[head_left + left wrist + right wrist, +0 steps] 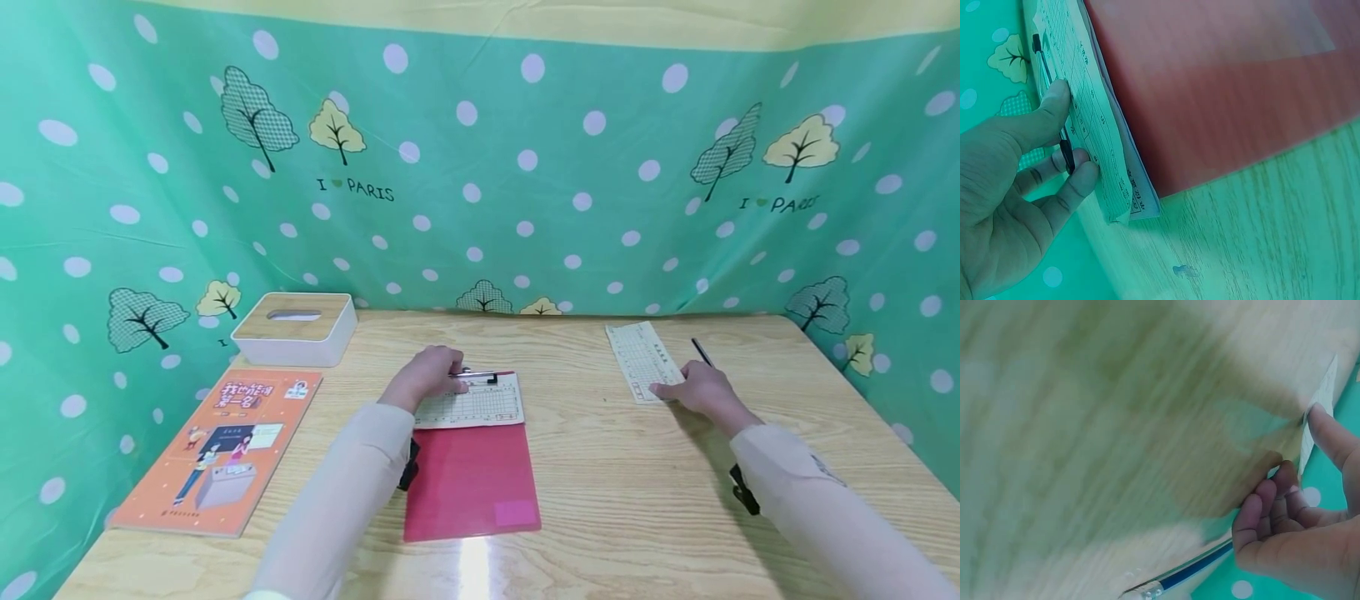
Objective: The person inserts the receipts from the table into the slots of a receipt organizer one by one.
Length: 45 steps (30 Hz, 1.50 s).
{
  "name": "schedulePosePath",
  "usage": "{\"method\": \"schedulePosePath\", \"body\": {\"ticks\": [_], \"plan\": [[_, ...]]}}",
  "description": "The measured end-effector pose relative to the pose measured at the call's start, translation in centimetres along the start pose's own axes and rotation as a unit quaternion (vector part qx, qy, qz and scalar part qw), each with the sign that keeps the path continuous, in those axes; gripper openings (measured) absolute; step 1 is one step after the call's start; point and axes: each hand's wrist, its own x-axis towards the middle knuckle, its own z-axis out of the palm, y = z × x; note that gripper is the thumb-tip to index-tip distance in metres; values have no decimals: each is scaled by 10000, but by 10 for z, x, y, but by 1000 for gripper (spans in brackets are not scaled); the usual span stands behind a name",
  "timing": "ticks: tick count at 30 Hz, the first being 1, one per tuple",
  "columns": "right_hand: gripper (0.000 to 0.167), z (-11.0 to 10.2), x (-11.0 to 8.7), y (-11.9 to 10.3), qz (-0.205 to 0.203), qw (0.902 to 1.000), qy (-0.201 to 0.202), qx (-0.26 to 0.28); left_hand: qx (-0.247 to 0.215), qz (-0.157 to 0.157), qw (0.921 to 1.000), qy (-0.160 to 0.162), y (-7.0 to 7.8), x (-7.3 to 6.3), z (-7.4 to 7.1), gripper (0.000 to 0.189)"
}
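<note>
On the table lies a red clipboard (472, 483) with a thin stack of printed forms (480, 408) across its top end. My left hand (427, 377) holds the metal clip (491, 376) there; in the left wrist view its thumb lies over the clip's wire, near a black tip (1067, 156). To the right, my right hand (705, 390) pinches the near edge of a loose printed slip (637, 354), thumb on top. In the right wrist view the other fingers are curled and the slip (1317, 428) shows nearly edge-on. A dark pen (702, 351) lies just beyond that hand.
At the left is an orange book (225, 450) with cartoon figures. Behind it stands a white tissue box (296, 352) with a wooden lid. A green dotted curtain (525, 183) hangs along the back and sides of the wooden table (600, 517).
</note>
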Motion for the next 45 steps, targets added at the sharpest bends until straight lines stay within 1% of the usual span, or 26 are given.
{"method": "schedulePosePath", "body": {"ticks": [7, 15, 19, 23, 26, 32, 36, 42, 45], "plan": [[40, 5, -5, 0, -151, 9990, 407, -81, 6, -21, 10000, -11, 0, 0, 2, 29], [40, 7, -10, -4, -479, 9971, 560, -172, 68, -26, 10000, -52, 0, -1, 4, 30], [43, 5, -13, -8, -808, 9933, 809, -137, 70, -24, 10000, -66, -1, 0, 5, 30], [42, 0, -18, -16, -1237, 9856, 1149, -68, 120, -25, 9999, -49, -1, 1, 6, 30], [40, -5, -24, -25, -1454, 9814, 1251, 45, 177, -28, 9998, -27, -2, 0, 5, 30], [45, -12, -36, -40, -1598, 9782, 1317, 157, 200, 17, 9998, 7, -2, -1, 4, 31], [50, -12, -41, -48, -1645, 9767, 1316, 401, 178, 34, 9998, 12, -2, -1, 4, 30], [49, -10, -47, -62, -1575, 9776, 949, 1026, 112, 76, 9999, 43, -1, 0, 3, 30], [48, -6, -50, -70, -1579, 9775, 723, 1195, 77, 62, 9999, 49, 0, 0, 1, 29]]}}
